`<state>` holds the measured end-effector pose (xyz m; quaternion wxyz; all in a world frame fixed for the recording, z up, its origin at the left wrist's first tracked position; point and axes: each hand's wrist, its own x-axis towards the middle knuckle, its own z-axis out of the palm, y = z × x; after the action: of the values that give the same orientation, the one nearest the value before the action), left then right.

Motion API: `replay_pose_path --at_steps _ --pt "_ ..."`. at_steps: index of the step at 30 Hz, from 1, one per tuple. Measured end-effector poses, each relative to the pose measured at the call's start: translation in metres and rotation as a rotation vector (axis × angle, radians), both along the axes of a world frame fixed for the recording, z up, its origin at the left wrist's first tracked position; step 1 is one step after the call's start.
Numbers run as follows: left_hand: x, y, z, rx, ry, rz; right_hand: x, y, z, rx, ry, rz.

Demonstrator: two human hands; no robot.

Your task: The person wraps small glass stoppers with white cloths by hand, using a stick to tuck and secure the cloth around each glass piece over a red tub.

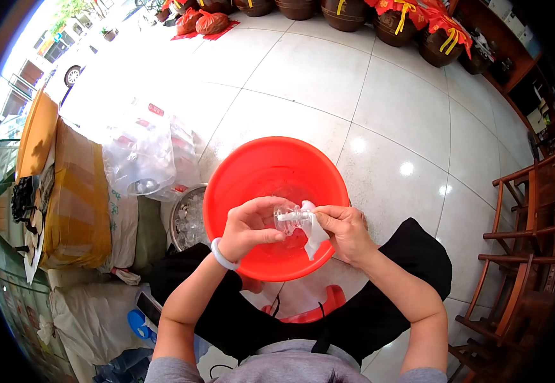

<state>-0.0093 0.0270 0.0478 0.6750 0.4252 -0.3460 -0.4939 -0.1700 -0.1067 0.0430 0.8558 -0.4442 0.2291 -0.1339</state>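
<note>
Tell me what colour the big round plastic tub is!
The big round plastic tub is red, seen best in the head view.

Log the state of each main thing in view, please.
Left hand: gripping clear vessel
Right hand: pinching white cloth
Clear vessel: held over basin
White cloth: limp, hanging
Red basin: uncovered
Metal bowl: holding clear pieces
Cardboard box: taped

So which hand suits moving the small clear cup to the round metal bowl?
Probably the left hand: it holds the cup, nearer the bowl; the right hand pinches limp white cloth.
</note>
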Motion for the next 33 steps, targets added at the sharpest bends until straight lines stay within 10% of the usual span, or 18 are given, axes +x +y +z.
replay_pose_path --at_steps 8,17,28,33 --pt "-0.006 -0.001 -0.003 -0.062 -0.424 0.151 0.001 0.000 -0.012 0.251 0.018 0.001" --pt "0.005 0.007 -0.001 0.083 0.134 -0.073 -0.005 -0.005 0.005 -0.339 -0.010 0.135" --pt "-0.004 -0.001 -0.004 -0.065 -0.470 0.100 0.002 0.000 -0.012 0.291 0.041 -0.038" --pt "-0.006 0.000 -0.002 -0.033 -0.330 0.108 0.001 0.000 -0.012 0.201 0.008 -0.009"
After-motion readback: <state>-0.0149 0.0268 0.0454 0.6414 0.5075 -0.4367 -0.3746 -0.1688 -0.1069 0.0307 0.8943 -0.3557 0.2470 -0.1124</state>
